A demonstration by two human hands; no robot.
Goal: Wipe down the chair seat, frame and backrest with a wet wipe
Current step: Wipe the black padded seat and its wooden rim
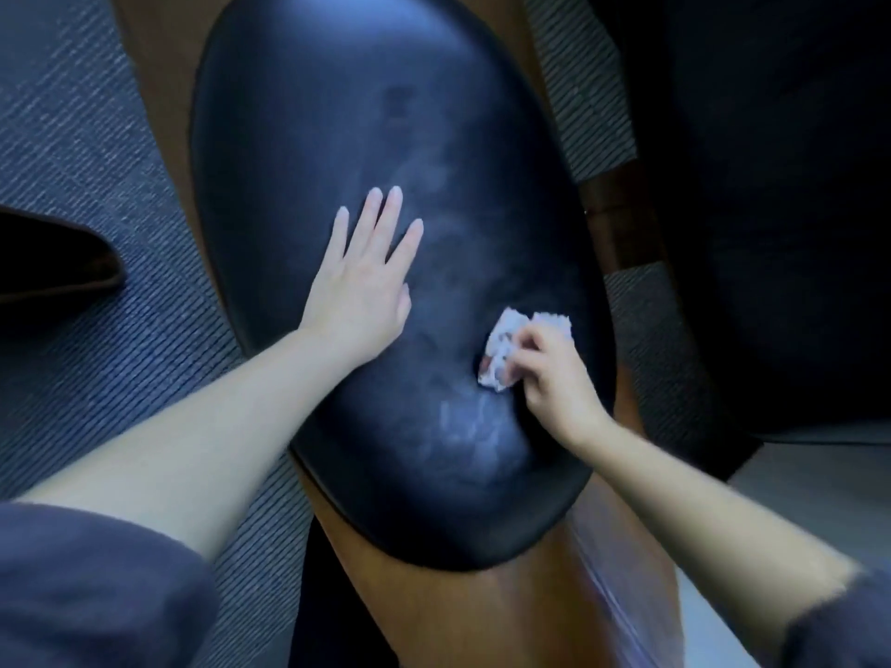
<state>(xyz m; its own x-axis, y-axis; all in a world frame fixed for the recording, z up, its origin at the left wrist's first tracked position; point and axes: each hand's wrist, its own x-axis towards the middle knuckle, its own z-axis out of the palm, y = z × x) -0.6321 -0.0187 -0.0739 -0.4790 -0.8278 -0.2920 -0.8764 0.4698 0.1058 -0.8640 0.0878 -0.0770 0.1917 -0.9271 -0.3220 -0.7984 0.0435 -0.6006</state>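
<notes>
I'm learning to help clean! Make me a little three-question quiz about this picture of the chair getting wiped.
1. True or false: the left hand lies flat and open on the seat.
2. Which hand holds the wipe? A) left B) right C) both
3. Fill in: the frame showing under the seat is made of brown ____.

Key:
1. True. Its fingers are spread and it holds nothing.
2. B. The right hand pinches the crumpled white wipe against the seat's right side.
3. Wood. It shows at the near end and along the sides of the dark seat.
</notes>
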